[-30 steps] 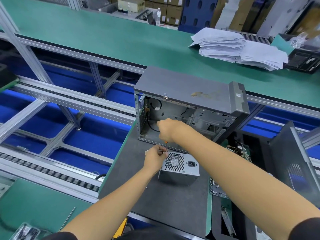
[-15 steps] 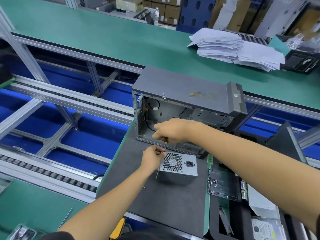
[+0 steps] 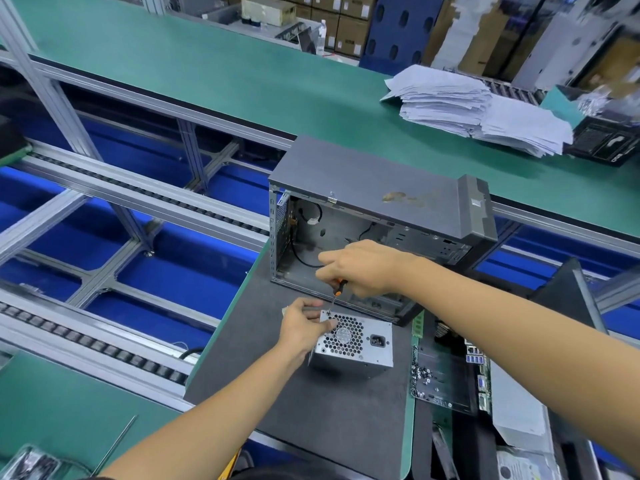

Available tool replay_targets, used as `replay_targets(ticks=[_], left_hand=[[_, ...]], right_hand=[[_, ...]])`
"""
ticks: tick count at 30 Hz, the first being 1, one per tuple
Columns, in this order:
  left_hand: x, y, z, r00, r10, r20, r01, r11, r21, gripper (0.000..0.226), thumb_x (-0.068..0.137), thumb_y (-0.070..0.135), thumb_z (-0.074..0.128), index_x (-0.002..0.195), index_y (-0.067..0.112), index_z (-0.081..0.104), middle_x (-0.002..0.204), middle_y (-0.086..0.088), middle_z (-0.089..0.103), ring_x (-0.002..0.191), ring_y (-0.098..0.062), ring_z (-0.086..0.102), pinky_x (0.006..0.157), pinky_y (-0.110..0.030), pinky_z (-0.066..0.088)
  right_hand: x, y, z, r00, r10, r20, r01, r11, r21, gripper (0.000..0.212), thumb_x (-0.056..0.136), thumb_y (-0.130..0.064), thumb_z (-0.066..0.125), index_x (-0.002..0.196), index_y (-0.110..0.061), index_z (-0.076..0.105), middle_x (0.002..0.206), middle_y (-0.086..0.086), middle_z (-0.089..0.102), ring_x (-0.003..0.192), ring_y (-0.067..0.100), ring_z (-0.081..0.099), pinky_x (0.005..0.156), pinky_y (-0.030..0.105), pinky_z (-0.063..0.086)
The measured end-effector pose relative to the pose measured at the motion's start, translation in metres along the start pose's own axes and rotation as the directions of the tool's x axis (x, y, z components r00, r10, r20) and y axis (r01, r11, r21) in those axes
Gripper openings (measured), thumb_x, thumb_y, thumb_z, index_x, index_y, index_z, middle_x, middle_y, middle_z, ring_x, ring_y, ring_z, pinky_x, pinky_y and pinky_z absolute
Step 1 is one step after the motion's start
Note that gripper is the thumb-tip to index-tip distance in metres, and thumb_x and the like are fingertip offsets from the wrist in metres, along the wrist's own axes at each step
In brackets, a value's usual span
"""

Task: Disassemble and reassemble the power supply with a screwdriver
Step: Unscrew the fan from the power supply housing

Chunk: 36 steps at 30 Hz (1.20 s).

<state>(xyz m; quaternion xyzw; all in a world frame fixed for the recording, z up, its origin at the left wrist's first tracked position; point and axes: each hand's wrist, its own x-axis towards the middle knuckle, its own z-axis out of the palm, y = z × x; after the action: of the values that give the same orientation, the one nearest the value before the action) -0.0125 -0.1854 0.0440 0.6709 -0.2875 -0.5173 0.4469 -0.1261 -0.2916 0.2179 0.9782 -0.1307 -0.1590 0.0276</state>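
Supply (image 3: 356, 344) under both hands

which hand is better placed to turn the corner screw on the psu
Right. The right hand already grips the screwdriver, tip at the psu top-left corner. The left hand is holding the psu.

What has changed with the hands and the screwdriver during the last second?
The right hand lowered and tilted the screwdriver, bringing its tip to the upper left corner of the power supply. The left hand kept holding that corner. The power supply and the computer case stayed in place.
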Motion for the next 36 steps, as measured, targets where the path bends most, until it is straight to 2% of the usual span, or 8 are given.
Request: replay_targets(ticks=[7,11,16,21,26,30,34,36], left_hand=[[0.001,0.001,0.018,0.992,-0.056,-0.112,0.047,0.996,-0.076,0.039,0.078,0.002,0.084,0.107,0.013,0.060,0.112,-0.013,0.065,0.105,-0.030,0.066,0.091,-0.040,0.057],[0.001,-0.002,0.018,0.993,-0.020,-0.118,0.013,0.998,-0.057,0.038,0.080,0.004,0.083,0.107,0.014,0.058,0.111,-0.010,0.064,0.104,-0.026,0.064,0.081,-0.028,0.055],[0.001,-0.001,0.016,0.993,0.003,-0.115,-0.004,1.000,-0.009,0.037,0.081,0.008,0.084,0.106,0.016,0.058,0.106,-0.004,0.064,0.094,-0.015,0.061,0.065,-0.012,0.045],[0.003,-0.004,0.015,0.993,-0.014,-0.120,0.011,1.000,-0.028,0.037,0.080,0.008,0.085,0.098,0.018,0.055,0.100,-0.002,0.063,0.087,-0.009,0.061,0.067,-0.017,0.049],[0.005,-0.005,0.016,0.992,-0.033,-0.125,0.025,0.998,-0.062,0.048,0.080,0.007,0.085,0.103,0.015,0.044,0.110,-0.009,0.062,0.103,-0.022,0.065,0.089,-0.037,0.057],[0.006,-0.008,0.015,0.992,-0.028,-0.119,0.020,0.998,-0.064,0.049,0.081,0.008,0.084,0.097,0.020,0.040,0.112,-0.008,0.061,0.105,-0.021,0.064,0.089,-0.035,0.056],[0.007,-0.007,0.015,0.993,-0.027,-0.116,0.023,0.999,-0.030,0.049,0.081,0.013,0.085,0.094,0.022,0.039,0.109,-0.004,0.060,0.099,-0.013,0.062,0.084,-0.032,0.054],[0.006,-0.007,0.013,0.993,-0.026,-0.116,0.023,0.999,-0.027,0.049,0.080,0.013,0.085,0.092,0.022,0.039,0.106,-0.003,0.061,0.091,-0.010,0.061,0.071,-0.022,0.049]], right_hand=[[0.005,-0.005,0.005,0.998,0.054,0.013,-0.055,0.998,0.033,0.016,0.079,-0.014,0.054,0.081,-0.024,0.042,0.076,-0.006,0.049,0.059,0.013,0.043,0.050,0.030,0.027],[0.013,-0.007,0.009,0.972,0.231,0.041,-0.234,0.967,0.103,0.009,0.086,-0.018,0.052,0.081,-0.018,0.045,0.066,-0.002,0.049,0.063,0.026,0.052,0.053,0.032,0.036],[0.010,-0.007,0.005,0.977,0.181,0.109,-0.197,0.968,0.157,0.030,0.083,-0.010,0.056,0.097,-0.028,0.036,0.094,0.000,0.041,0.061,0.021,0.048,0.049,0.034,0.032],[0.011,-0.005,0.004,0.998,0.064,0.025,-0.066,0.993,0.100,0.022,0.085,-0.012,0.061,0.086,-0.021,0.042,0.087,-0.002,0.042,0.058,0.017,0.041,0.049,0.033,0.024],[0.022,-0.010,0.006,0.969,0.238,0.060,-0.245,0.950,0.195,0.012,0.092,-0.016,0.056,0.087,-0.017,0.046,0.075,0.003,0.055,0.066,0.027,0.053,0.053,0.033,0.033],[0.026,-0.013,0.002,0.937,0.332,0.106,-0.347,0.916,0.202,0.012,0.098,-0.021,0.050,0.092,-0.015,0.042,0.071,0.000,0.047,0.070,0.030,0.054,0.056,0.035,0.037],[0.027,-0.015,-0.015,0.942,0.234,0.242,-0.270,0.954,0.130,0.038,0.095,-0.024,0.057,0.126,-0.028,0.036,0.090,-0.001,0.043,0.073,0.029,0.051,0.061,0.038,0.041],[0.022,-0.013,-0.021,0.970,0.091,0.224,-0.089,0.996,-0.023,0.041,0.094,-0.016,0.056,0.120,-0.034,0.030,0.094,0.002,0.043,0.072,0.031,0.049,0.061,0.040,0.043]])
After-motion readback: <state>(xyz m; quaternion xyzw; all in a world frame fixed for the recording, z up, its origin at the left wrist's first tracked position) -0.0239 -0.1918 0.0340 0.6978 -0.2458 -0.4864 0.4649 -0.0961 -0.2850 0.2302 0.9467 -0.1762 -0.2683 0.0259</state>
